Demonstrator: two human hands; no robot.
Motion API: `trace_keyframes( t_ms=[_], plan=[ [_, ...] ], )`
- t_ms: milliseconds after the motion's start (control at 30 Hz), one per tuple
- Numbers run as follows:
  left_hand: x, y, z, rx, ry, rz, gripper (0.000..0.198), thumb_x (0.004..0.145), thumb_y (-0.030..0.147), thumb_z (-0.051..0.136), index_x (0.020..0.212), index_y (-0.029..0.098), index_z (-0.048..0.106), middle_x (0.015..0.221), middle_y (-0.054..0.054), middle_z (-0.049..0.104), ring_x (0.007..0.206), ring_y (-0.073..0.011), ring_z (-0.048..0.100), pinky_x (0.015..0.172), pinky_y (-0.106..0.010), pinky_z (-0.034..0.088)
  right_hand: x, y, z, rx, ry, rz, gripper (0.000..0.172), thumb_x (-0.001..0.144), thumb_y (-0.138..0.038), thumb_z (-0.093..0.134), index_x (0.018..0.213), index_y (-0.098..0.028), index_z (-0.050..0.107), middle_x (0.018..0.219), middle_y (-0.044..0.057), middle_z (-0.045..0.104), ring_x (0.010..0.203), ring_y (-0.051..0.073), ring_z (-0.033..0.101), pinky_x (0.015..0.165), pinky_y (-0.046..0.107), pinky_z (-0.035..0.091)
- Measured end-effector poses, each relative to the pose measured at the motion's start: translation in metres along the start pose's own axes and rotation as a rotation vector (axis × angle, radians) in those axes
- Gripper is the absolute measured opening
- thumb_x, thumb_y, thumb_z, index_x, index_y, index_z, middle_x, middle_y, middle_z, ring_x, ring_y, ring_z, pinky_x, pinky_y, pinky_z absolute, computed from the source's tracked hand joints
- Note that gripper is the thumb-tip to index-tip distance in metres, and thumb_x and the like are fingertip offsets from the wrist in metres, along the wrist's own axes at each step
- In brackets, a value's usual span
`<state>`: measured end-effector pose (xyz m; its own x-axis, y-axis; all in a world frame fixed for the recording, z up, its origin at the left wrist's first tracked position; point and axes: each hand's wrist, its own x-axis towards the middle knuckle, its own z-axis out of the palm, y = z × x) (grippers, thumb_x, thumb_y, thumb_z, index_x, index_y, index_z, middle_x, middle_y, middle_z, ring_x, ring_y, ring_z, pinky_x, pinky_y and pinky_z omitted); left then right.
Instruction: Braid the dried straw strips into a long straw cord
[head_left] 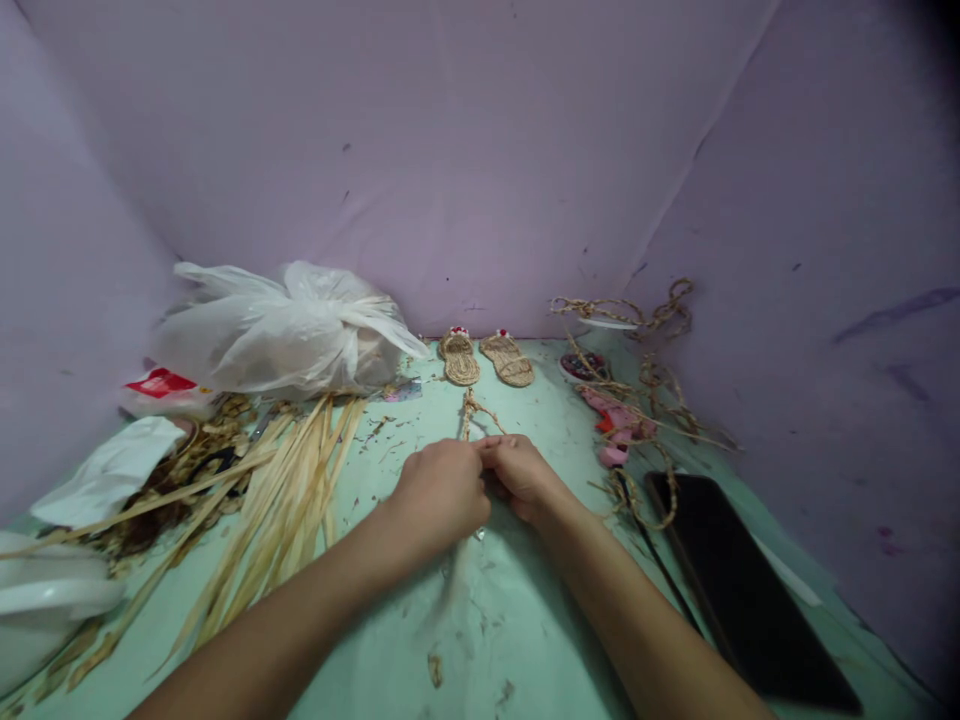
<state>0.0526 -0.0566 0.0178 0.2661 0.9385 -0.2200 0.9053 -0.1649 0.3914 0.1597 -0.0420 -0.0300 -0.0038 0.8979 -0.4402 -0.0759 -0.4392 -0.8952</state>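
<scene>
A thin twisted straw cord (pixel 469 408) rises in a small loop just beyond my hands, over the pale green surface. My left hand (pixel 441 490) is closed around the cord's near end, knuckles up. Close against it, my right hand (pixel 519 468) pinches at the same cord, its fingertips touching the left ones. The exact grip is hidden behind the fingers. A blurred pale strand (pixel 452 590) trails below the left hand. Two small woven straw sandals (pixel 459 362) with red and white trim lie farther back, by the wall.
Left of my arms spread long flat straw strips (pixel 281 500), with a knotted white plastic bag (pixel 300 330) behind them. Scissors (pixel 214 465) lie partly covered among scraps. To the right are a dark phone (pixel 750 590), a bead container (pixel 583 367) and loose braided cord (pixel 660 312).
</scene>
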Motion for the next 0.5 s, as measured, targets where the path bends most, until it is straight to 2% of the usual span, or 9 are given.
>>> trace_keyframes(
  t_ms=[33,100,133,200,267,300,333,400,500],
  plan=[
    [0.005,-0.006,-0.004,-0.064,0.021,0.005,0.018,0.065,0.026,0.051,0.068,0.014,0.064,0.064,-0.008,0.062,0.063,-0.0167,0.056,0.056,-0.024,0.037,-0.001,-0.001,-0.001,0.01,-0.025,-0.005,0.008,0.047,-0.009,0.049,0.05,-0.012,0.057,0.037,-0.004,0.047,0.034,0.005,0.034,0.036,0.018,0.024],
    [0.016,-0.018,-0.012,-0.273,0.176,-0.055,0.019,0.067,0.025,0.048,0.068,0.013,0.063,0.061,-0.005,0.061,0.052,-0.0119,0.051,0.049,-0.022,0.035,-0.003,-0.004,-0.003,0.05,-0.081,-0.006,0.003,0.048,-0.01,0.053,0.047,-0.012,0.055,0.042,-0.002,0.051,0.039,0.006,0.042,0.041,0.018,0.031],
    [0.021,-0.023,-0.015,-0.415,0.166,-0.118,0.019,0.067,0.024,0.048,0.072,0.013,0.063,0.061,-0.004,0.06,0.045,-0.0095,0.047,0.045,-0.022,0.032,-0.004,-0.005,-0.003,0.067,-0.107,0.002,0.002,0.049,-0.011,0.054,0.047,-0.012,0.055,0.044,-0.001,0.053,0.041,0.007,0.044,0.043,0.018,0.033],
    [0.028,-0.03,-0.014,-0.69,-0.007,-0.216,0.017,0.066,0.021,0.049,0.074,0.012,0.061,0.06,-0.003,0.059,0.036,-0.0064,0.04,0.038,-0.021,0.028,-0.005,-0.007,-0.004,0.078,-0.151,0.017,0.003,0.05,-0.013,0.056,0.047,-0.013,0.055,0.046,-0.001,0.055,0.043,0.008,0.046,0.044,0.018,0.035],
    [0.032,-0.032,-0.009,-0.885,-0.239,-0.228,0.013,0.065,0.02,0.05,0.067,0.01,0.059,0.056,-0.002,0.056,0.034,-0.0053,0.038,0.035,-0.02,0.026,-0.004,-0.006,-0.005,0.061,-0.19,0.001,0.005,0.053,-0.016,0.056,0.049,-0.013,0.055,0.046,-0.001,0.055,0.044,0.008,0.046,0.046,0.019,0.036],
    [0.033,-0.033,-0.005,-0.94,-0.312,-0.211,0.013,0.065,0.02,0.051,0.063,0.01,0.057,0.052,-0.002,0.054,0.034,-0.0052,0.038,0.035,-0.019,0.026,-0.003,-0.006,-0.006,0.038,-0.21,-0.015,0.005,0.054,-0.017,0.056,0.051,-0.013,0.055,0.047,0.0,0.055,0.044,0.008,0.046,0.047,0.019,0.036],
    [0.033,-0.033,-0.001,-0.969,-0.345,-0.192,0.014,0.065,0.021,0.052,0.06,0.01,0.057,0.049,-0.001,0.051,0.034,-0.0051,0.038,0.035,-0.019,0.026,-0.001,-0.005,-0.007,0.0,-0.225,-0.034,0.005,0.055,-0.018,0.056,0.053,-0.013,0.056,0.048,0.0,0.056,0.045,0.008,0.046,0.047,0.019,0.036],
    [0.034,-0.032,0.004,-0.938,-0.338,-0.178,0.015,0.064,0.024,0.054,0.059,0.01,0.057,0.042,0.003,0.045,0.032,-0.0053,0.036,0.034,-0.019,0.025,0.004,-0.003,-0.011,-0.147,-0.236,-0.1,0.007,0.056,-0.018,0.055,0.056,-0.012,0.058,0.053,0.001,0.058,0.047,0.007,0.046,0.048,0.018,0.035],
    [0.034,-0.028,0.005,-0.704,-0.272,-0.208,0.015,0.064,0.023,0.053,0.053,0.012,0.054,0.035,0.003,0.039,0.03,-0.0073,0.034,0.035,-0.021,0.025,0.009,-0.001,-0.014,-0.523,-0.159,-0.256,0.01,0.06,-0.02,0.055,0.058,-0.012,0.061,0.054,0.001,0.059,0.049,0.008,0.045,0.048,0.018,0.031]
  ],
)
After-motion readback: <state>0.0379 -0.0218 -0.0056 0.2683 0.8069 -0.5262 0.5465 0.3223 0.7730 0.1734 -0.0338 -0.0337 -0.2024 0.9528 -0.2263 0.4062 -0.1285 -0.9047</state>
